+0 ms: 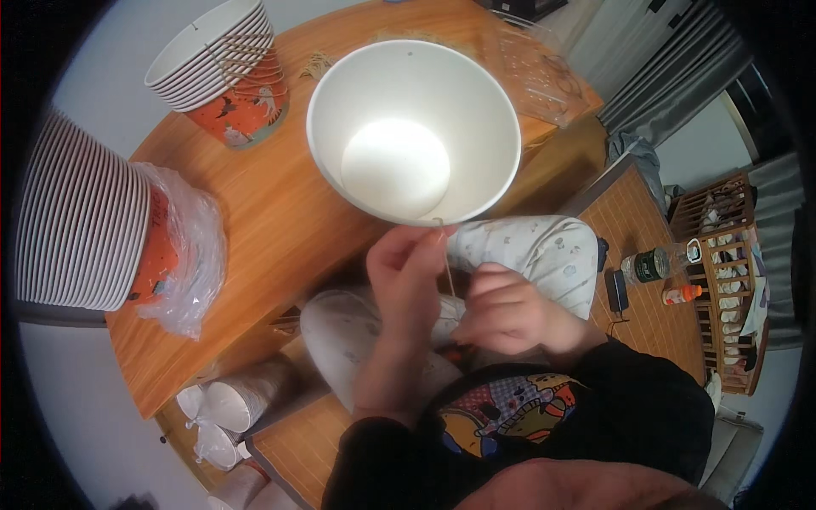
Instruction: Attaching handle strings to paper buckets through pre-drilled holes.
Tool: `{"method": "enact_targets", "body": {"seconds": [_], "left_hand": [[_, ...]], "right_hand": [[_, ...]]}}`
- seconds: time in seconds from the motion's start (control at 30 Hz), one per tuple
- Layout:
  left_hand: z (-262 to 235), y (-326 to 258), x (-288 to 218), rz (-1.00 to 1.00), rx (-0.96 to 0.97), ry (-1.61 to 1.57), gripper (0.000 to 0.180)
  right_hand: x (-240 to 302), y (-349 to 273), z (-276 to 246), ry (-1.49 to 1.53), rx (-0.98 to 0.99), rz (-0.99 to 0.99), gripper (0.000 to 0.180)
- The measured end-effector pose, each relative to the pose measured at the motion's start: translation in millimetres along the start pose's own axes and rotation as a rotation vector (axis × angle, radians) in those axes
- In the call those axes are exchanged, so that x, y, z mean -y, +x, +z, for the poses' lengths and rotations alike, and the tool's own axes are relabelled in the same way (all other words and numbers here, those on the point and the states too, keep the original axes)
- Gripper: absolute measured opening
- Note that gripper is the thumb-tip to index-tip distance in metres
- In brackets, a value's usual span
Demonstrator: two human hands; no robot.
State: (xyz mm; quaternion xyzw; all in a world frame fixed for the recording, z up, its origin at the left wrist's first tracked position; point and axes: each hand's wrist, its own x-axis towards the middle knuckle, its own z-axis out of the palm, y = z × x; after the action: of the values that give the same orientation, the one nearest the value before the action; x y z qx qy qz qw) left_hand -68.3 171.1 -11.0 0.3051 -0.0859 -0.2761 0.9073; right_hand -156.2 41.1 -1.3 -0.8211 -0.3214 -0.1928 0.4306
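A large white paper bucket (476,110) stands at the table edge, its open mouth facing me. Close to its near rim, my left hand (404,276) pinches a thin tan cord (450,270), whose tip shows by a spot on the rim. I cannot tell whether the tip passes through the wall. The cord runs down to my right hand (503,313), which is closed, its fingers curled around the lower end. Both hands are above my lap, below the bucket.
Nested orange buckets (255,102) with tan cord handles stand at far left. A taller bucket stack (85,221) sits partly in clear plastic. Loose cords (317,65) and a clear plastic tray (540,72) lie on the wooden table (255,204). A water bottle (648,265) is at right.
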Motion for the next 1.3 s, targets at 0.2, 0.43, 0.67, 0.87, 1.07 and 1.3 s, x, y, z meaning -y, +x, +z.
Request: {"method": "enact_targets", "body": {"seconds": [0.2,0.43,0.67,0.87,1.07,1.3], "left_hand": [[-6.4,2.4,-1.8,0.303,-0.038,0.356,0.005],[-4.9,-2.7,-7.8,0.308,-0.022,0.378,0.005],[-5.6,-5.2,-9.9,0.251,-0.026,0.353,0.006],[-5.1,-6.3,-7.8,0.308,-0.027,0.44,0.006],[-3.5,-10.3,-11.5,0.311,-0.048,0.563,0.004],[-7.1,-3.0,-1.7,0.515,-0.093,0.634,0.015]], "right_hand": [[0.2,-2.0,-1.0,0.004,0.006,-0.006,0.014],[-1.1,-2.8,2.4,0.0,0.024,-0.002,0.014],[-1.2,-2.1,4.3,0.015,0.028,-0.007,0.013],[-1.1,-2.0,5.6,0.037,0.064,-0.012,0.015],[0.6,-1.0,7.0,0.055,0.064,-0.005,0.015],[-0.4,-2.1,1.2,0.017,0.049,-0.006,0.014]]}}
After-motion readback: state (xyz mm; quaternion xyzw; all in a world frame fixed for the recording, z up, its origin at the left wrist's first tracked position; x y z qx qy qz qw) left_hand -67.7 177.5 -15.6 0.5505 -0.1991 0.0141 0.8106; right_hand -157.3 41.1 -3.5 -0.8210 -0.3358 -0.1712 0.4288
